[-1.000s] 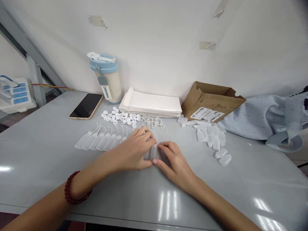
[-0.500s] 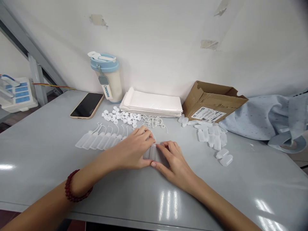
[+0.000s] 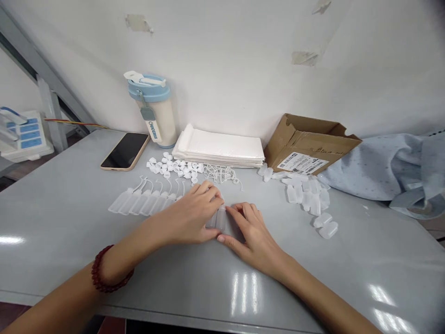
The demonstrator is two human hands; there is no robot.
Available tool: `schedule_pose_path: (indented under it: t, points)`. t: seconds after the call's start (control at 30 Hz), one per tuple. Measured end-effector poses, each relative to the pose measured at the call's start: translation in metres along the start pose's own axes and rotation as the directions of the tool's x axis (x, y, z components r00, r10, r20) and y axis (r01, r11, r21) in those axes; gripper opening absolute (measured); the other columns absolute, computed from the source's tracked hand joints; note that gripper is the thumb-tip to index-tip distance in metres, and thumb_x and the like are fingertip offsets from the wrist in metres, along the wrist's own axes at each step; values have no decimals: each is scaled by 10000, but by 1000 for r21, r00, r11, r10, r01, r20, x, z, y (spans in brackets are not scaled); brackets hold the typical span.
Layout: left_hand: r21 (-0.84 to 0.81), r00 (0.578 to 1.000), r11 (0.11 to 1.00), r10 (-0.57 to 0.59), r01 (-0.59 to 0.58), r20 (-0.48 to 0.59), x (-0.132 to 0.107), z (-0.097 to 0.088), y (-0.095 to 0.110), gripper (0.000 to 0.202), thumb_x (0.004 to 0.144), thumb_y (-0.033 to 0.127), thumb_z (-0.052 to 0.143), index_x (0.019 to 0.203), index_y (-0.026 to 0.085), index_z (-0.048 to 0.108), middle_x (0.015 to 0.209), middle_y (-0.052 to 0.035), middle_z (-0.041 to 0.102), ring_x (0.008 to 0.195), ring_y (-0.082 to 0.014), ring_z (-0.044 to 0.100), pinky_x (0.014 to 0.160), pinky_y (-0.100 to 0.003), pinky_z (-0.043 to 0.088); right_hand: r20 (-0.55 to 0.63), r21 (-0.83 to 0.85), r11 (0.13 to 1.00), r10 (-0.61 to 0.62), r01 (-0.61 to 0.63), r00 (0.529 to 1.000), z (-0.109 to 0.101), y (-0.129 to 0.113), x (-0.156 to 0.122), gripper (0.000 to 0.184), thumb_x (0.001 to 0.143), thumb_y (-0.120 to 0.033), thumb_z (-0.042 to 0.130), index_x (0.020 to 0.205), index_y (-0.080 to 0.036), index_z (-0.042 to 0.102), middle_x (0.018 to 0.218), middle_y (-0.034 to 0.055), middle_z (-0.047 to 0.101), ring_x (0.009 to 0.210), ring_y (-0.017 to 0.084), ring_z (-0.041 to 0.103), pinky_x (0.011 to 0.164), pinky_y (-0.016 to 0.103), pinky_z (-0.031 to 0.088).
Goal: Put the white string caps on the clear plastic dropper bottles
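Observation:
My left hand (image 3: 190,215) and my right hand (image 3: 251,232) meet at the middle of the grey table (image 3: 52,222). Between their fingertips lie one or two small translucent plastic bottles (image 3: 219,218), and both hands are closed around them. Left of my left hand, a row of several finished bottles with looped strings (image 3: 142,202) lies side by side. Beyond the hands are a heap of small white caps (image 3: 175,168) and a tangle of white strings (image 3: 222,175). To the right lies a scatter of empty translucent bottles (image 3: 309,197).
At the back stand a blue-lidded tumbler (image 3: 155,111), a stack of white padded envelopes (image 3: 219,149), a phone (image 3: 125,150) and an open cardboard box (image 3: 309,144). A light blue cloth (image 3: 385,167) covers the right side. A white and blue device (image 3: 22,134) sits far left.
Both hands stay together on the small bottles, shifting only slightly. The view has tilted a little.

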State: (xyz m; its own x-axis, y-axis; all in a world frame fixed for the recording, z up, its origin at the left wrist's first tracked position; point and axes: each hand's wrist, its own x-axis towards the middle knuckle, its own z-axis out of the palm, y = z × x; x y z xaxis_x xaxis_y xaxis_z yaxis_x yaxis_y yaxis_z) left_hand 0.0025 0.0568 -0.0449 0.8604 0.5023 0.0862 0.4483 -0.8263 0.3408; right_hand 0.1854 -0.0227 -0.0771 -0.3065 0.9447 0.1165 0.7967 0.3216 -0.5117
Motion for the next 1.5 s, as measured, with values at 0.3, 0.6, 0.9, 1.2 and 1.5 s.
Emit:
schedule_pose_path:
  t: [0.3,0.6,0.9,1.2,1.5]
  points:
    - [6,1000,1000,-7,6,15,-1,0,-1,239,769,297,628,958,156,586,988,-83,535,986,-254,425,869,-394,398,-9,6,1000,-15,15,1000,0,0,1,545,872,-479,531,1281,-121,506,1068,151,523,979,271,472,844,472,455]
    - [14,1000,1000,-8,8,6,-1,0,-1,246,767,300,623,964,157,589,992,-85,543,990,-260,433,867,-399,397,-20,22,1000,-16,17,1000,1,2,1,539,869,-461,545,1289,-126,500,1076,150,520,984,272,479,849,472,459]
    - [43,1000,999,17,-17,-8,0,3,-2,334,782,393,635,1008,156,575,1004,-93,548,990,-268,436,860,-400,394,-31,39,999,-14,15,999,0,4,1,530,876,-448,538,1283,-110,501,1074,149,516,988,268,481,858,464,459]
    - [66,998,997,41,-38,-38,1,8,-2,352,810,441,587,995,143,568,1022,-112,555,988,-273,434,870,-426,391,-65,55,998,-12,16,998,1,5,2,482,879,-422,540,1280,-158,496,1071,135,524,990,268,490,852,468,467]
    - [91,1000,996,20,-20,4,1,9,-2,355,821,424,584,1023,133,561,1041,-123,538,1014,-284,425,883,-428,397,-54,57,998,3,0,999,0,4,2,484,877,-423,546,1258,-124,523,1059,138,526,989,264,489,866,456,457]
